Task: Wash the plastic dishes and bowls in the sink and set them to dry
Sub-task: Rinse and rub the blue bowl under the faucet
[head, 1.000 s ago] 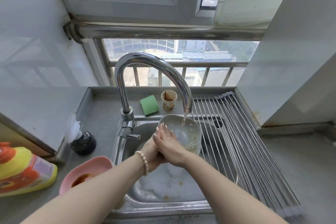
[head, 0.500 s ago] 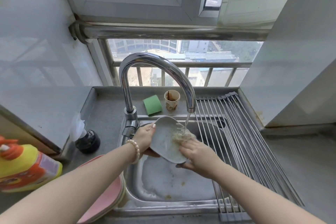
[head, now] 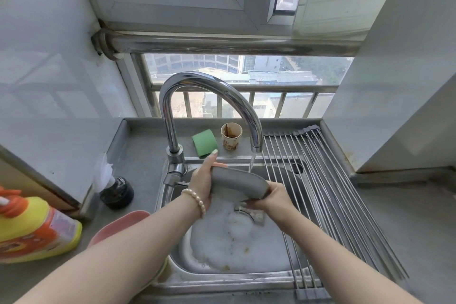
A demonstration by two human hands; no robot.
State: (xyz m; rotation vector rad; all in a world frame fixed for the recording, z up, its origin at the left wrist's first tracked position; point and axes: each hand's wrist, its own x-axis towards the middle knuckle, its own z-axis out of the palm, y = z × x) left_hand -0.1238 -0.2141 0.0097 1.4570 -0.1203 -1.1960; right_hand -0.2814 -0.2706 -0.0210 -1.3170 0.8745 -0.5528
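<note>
A grey plastic bowl [head: 238, 181] hangs upside down over the steel sink [head: 222, 281], its underside facing me. My left hand [head: 203, 180] holds its left rim, one finger stretched up. At the bowl's right rim, my right hand [head: 271, 198] grips it, and a scrubbing pad [head: 257, 216] shows just below that hand. Water runs from the curved tap [head: 209, 86] just behind the bowl. Foam covers the sink floor. A pink bowl [head: 116, 227] with brown residue sits on the counter left of the sink, partly hidden by my left forearm.
A roll-up metal drying rack [head: 328, 192] spans the sink's right side. Behind the tap sit a green sponge [head: 204, 142] and a stained paper cup [head: 231, 136]. A yellow detergent bottle [head: 37, 232] and a small dark bottle [head: 116, 191] stand on the left counter.
The bowl went from facing me under the water to tilted on edge, and now is turned upside down. My right hand moved from inside the bowl to its right rim.
</note>
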